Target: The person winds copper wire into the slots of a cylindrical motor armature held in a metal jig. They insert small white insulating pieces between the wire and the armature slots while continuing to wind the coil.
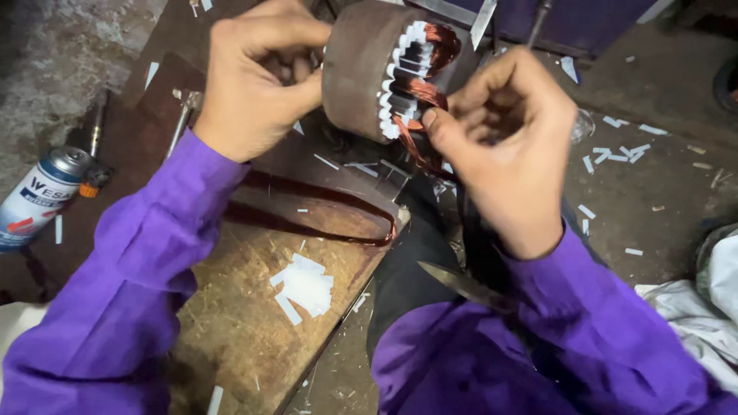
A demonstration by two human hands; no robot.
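- Scissors [469,288] lie near the lap, their handles hidden under the purple sleeve.
- A pile of white paper strips [305,286] sits on the wooden worktop [238,330], beside a dark belt loop [323,223].
- A spray can [40,196], silver with a blue and white label, lies far left, cut off by the edge.
- The right hand [503,146] pinches copper wire [415,142].
- The left hand [257,77] grips the motor core [369,65], held above the worktop; its fingertips are hidden.

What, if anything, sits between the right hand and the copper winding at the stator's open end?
Nothing visible does. The right hand is already at the copper winding, its fingers pinching the wire where it leaves the stator. The white slot insulation lies beside the wire, not across it. The left hand is at the stator's far side.
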